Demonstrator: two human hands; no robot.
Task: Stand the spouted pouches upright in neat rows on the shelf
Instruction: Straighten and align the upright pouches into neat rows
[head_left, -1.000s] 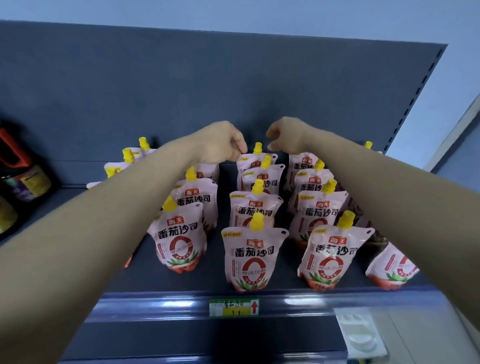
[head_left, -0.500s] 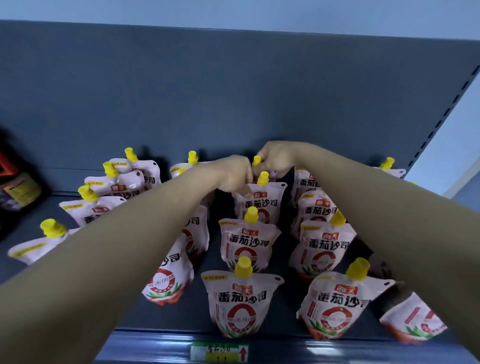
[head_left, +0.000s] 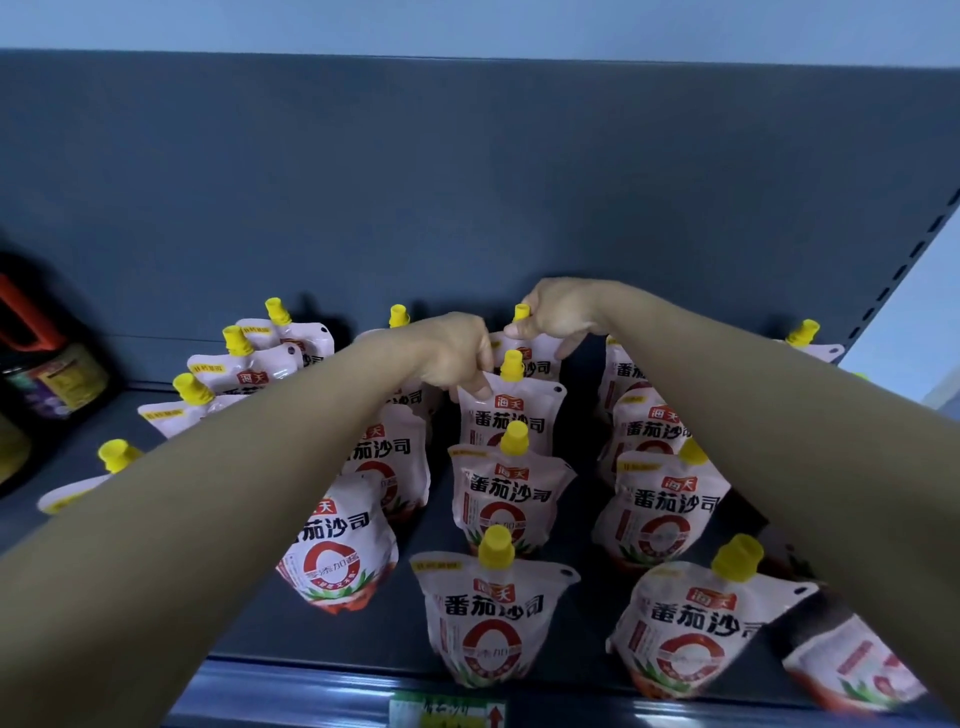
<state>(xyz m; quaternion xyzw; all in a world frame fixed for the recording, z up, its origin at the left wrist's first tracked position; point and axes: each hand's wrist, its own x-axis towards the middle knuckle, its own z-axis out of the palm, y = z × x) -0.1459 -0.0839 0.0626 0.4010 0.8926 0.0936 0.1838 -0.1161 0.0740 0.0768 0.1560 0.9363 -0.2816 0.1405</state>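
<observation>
Against the frame half a second back, little is changed. Both grips are still kept deep at the back of the middle row, but a small gap is now seen between them where they were pressed together. The yellow cap of the third pouch is shifted slightly left. The left grip (head_left: 457, 353) is clenched on the top-left corner of the third pouch (head_left: 511, 415), which is pinched between thumb and fingers. The right grip (head_left: 556, 312) is curled over the top edge of the rear pouch (head_left: 540, 366), just beside its cap, so that pouch is grasped.

Both held pouches are stood on the shelf (head_left: 400, 634) in the middle row, behind the front pouch (head_left: 493, 613) and one more. Long axes are set vertical, caps pointed up, printed faces turned to the camera. The right row is stood upright too. The leaning pouches (head_left: 249, 364) at far left are tilted back, caps pointed up and left. A tipped pouch (head_left: 852, 670) at front right is laid slanted and partly hidden by the right forearm.

The shelf is dark grey-blue, with a back panel (head_left: 467, 182) of the same colour. A price tag (head_left: 447, 712) is fixed on the front rail. A dark jug (head_left: 47, 364) with a red handle is seen at far left. Pale blue wall is seen above.
</observation>
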